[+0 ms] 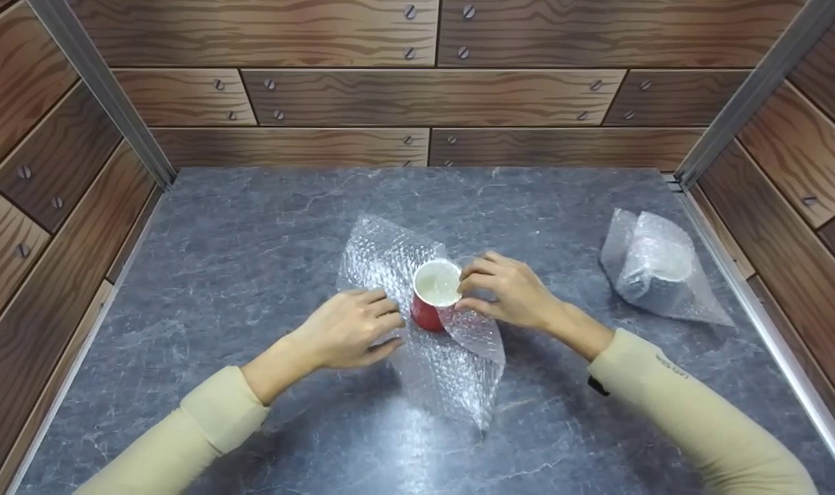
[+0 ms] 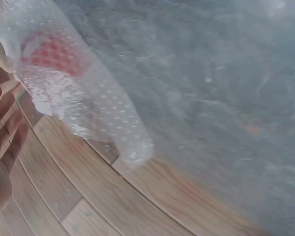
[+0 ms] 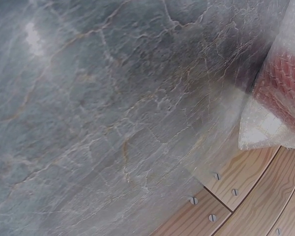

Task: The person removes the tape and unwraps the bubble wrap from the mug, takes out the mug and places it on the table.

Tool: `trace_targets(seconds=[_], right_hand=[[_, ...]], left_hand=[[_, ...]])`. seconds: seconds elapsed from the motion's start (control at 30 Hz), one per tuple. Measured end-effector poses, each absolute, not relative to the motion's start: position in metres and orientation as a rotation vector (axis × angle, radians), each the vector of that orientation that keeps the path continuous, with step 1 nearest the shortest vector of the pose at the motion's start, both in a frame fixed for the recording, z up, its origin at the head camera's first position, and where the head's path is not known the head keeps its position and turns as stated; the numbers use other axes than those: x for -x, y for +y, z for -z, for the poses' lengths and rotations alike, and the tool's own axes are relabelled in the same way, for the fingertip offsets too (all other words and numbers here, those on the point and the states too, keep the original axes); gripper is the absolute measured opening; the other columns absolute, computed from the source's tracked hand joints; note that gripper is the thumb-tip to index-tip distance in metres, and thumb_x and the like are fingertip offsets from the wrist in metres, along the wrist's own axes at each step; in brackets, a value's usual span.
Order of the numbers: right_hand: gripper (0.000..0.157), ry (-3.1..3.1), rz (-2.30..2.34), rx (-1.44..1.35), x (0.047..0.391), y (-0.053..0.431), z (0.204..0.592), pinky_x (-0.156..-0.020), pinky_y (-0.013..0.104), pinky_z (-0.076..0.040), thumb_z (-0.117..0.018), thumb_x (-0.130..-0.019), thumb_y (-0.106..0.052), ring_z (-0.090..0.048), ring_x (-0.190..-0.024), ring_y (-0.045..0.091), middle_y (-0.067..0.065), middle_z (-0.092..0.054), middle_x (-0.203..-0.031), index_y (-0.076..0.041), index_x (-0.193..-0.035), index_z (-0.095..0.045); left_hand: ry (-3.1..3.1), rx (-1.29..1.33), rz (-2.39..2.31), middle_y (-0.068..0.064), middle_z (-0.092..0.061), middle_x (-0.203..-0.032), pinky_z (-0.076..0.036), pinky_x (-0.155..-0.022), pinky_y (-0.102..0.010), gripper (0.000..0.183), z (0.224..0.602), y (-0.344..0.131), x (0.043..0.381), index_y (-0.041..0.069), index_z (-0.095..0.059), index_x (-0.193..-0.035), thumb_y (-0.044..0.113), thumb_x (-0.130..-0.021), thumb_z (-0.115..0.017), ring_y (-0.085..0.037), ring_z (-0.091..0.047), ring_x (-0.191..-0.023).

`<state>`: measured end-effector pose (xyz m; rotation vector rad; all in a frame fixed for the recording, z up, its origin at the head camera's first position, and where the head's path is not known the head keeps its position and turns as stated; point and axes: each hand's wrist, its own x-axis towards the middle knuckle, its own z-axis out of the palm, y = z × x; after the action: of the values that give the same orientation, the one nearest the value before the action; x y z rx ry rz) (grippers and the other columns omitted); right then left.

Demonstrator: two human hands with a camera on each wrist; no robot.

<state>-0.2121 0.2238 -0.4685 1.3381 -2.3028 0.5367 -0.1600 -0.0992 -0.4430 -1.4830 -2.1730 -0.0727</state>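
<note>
A red cup (image 1: pixel 428 313) with a white inside stands upright on a sheet of bubble wrap (image 1: pixel 452 385). One flap of the wrap is folded up against the cup's right side. My right hand (image 1: pixel 510 289) is at the cup's right rim, thumb and curled fingers pinching the edge of that flap. Left of the cup, my left hand (image 1: pixel 352 326) hovers close by with loosely bent fingers. In the left wrist view, the spread fingers (image 2: pixel 12 140) hold nothing, and the cup shows red through the bubble wrap (image 2: pixel 113 108). The right wrist view catches wrapped red (image 3: pixel 285 83) at its edge.
A bubble-wrapped bundle (image 1: pixel 665 268) lies on the right of the grey marbled table (image 1: pixel 266 220). Wood-patterned panels (image 1: pixel 431 96) enclose the back and sides, with metal rails (image 1: pixel 754 295) along the side edges.
</note>
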Motion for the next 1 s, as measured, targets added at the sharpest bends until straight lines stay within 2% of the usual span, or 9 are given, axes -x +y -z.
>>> trace_targets(seconds=[0.17,0.43,0.67,0.93,1.0], right_hand=[[0.025,-2.301,-0.540,-1.341,0.212,0.225,0.468,-0.080,0.031,-0.059,-0.084,-0.086,-0.038,-0.065,-0.093,0.018,-0.001,-0.076,-0.101,-0.016,-0.095,-0.077],[0.025,-2.293,-0.524,-1.345,0.213,0.224,0.468,-0.080,0.032,-0.060,-0.084,-0.086,-0.038,-0.065,-0.093,0.018,-0.001,-0.076,-0.100,-0.016,-0.095,-0.077],[0.024,-2.249,-0.557,-1.348,0.213,0.223,0.468,-0.075,0.031,-0.058,-0.087,-0.082,-0.035,-0.065,-0.090,0.018,-0.001,-0.076,-0.099,-0.014,-0.093,-0.078],[0.024,-2.262,-0.535,-1.359,0.213,0.224,0.467,-0.077,0.031,-0.058,-0.086,-0.084,-0.035,-0.065,-0.091,0.018,-0.001,-0.076,-0.099,-0.015,-0.094,-0.078],[0.024,-2.265,-0.533,-1.358,0.214,0.224,0.467,-0.077,0.031,-0.058,-0.086,-0.084,-0.036,-0.065,-0.092,0.018,-0.001,-0.076,-0.099,-0.015,-0.094,-0.078]], left_hand=[[-2.202,1.544,0.029,0.004,-0.077,-0.100,-0.062,-0.077,-0.026,0.025,0.443,-0.083,0.164,0.019,-0.074,-0.105,0.042,-0.096,-0.072,-0.014,-0.071,-0.089],[-2.285,1.583,-0.065,0.005,-0.077,-0.104,-0.062,-0.073,-0.026,0.026,0.451,-0.082,0.169,0.019,-0.073,-0.106,0.041,-0.094,-0.076,-0.014,-0.071,-0.089],[-2.295,1.560,-0.080,0.004,-0.073,-0.093,-0.062,-0.075,-0.028,0.028,0.456,-0.098,0.167,0.019,-0.070,-0.101,0.042,-0.089,-0.079,-0.015,-0.070,-0.086],[-2.387,1.512,-0.075,0.003,-0.073,-0.093,-0.061,-0.075,-0.029,0.032,0.466,-0.115,0.162,0.018,-0.072,-0.100,0.045,-0.086,-0.082,-0.016,-0.068,-0.086],[-2.411,1.500,-0.072,0.003,-0.073,-0.092,-0.060,-0.071,-0.029,0.033,0.469,-0.118,0.161,0.018,-0.072,-0.099,0.046,-0.086,-0.082,-0.016,-0.068,-0.086]])
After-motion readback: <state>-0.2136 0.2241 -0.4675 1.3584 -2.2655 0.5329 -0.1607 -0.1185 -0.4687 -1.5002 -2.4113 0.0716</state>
